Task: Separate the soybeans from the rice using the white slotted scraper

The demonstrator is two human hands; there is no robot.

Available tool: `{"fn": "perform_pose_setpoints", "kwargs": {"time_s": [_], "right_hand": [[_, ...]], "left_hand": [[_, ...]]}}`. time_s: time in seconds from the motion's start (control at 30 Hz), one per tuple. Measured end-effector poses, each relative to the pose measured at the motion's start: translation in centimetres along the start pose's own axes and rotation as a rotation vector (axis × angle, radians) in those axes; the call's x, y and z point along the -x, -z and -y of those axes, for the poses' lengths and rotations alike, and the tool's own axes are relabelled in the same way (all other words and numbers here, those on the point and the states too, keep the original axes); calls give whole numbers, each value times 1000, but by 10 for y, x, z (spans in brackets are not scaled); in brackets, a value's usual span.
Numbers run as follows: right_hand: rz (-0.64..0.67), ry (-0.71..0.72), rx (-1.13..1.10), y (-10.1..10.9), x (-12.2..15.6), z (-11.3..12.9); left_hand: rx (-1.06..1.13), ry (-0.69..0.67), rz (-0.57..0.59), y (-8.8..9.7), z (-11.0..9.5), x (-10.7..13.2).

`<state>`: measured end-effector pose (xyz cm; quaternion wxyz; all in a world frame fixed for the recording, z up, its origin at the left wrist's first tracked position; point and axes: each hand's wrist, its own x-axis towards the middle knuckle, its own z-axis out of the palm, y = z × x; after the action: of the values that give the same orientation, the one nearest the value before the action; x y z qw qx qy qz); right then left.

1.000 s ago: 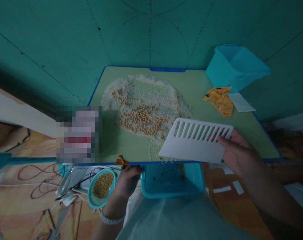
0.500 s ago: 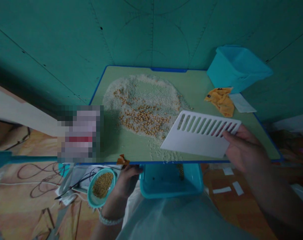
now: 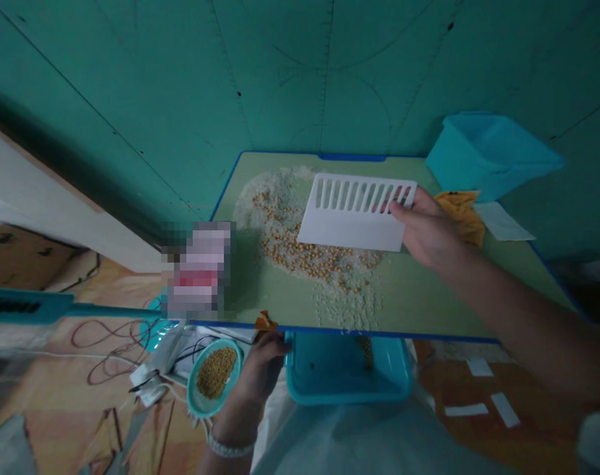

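Observation:
My right hand (image 3: 431,231) grips a white slotted plastic scraper (image 3: 352,224) by its right end. The scraper is over the far and middle part of the pile, hiding some of it; whether its lower edge touches the table I cannot tell. The pile mixes white, rice-like grains (image 3: 250,208) with round yellow beans (image 3: 300,254), and loose grains trail to the table's near edge. My left hand (image 3: 263,369) is closed on the left rim of a teal plastic bin (image 3: 349,392), held under that edge. A few beans lie inside the bin.
The green table (image 3: 443,307) has a blue edge and stands against a green wall. At back right are a teal container (image 3: 492,155), an orange cloth (image 3: 470,218) and white paper (image 3: 505,221). A bowl (image 3: 215,376) of beans sits low left, near cables. A pixelated box-like shape (image 3: 200,270) covers the left edge.
My right hand has moved the scraper away from me and left, over the pile. More beans show near the front edge. My left hand still holds the bin; the view has shifted slightly.

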<state>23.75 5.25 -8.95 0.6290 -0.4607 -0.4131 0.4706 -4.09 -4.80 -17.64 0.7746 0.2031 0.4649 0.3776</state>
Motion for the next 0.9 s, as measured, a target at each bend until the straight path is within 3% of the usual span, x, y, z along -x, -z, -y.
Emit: {"fn": "perform_pose_setpoints", "kwargs": {"time_s": [0.23, 0.9], "right_hand": [[50, -28, 5, -6, 0, -14], [9, -266, -37, -2, 51, -12]], "left_hand": [[20, 25, 40, 3, -1, -2], [34, 45, -17, 2, 0, -3]]}}
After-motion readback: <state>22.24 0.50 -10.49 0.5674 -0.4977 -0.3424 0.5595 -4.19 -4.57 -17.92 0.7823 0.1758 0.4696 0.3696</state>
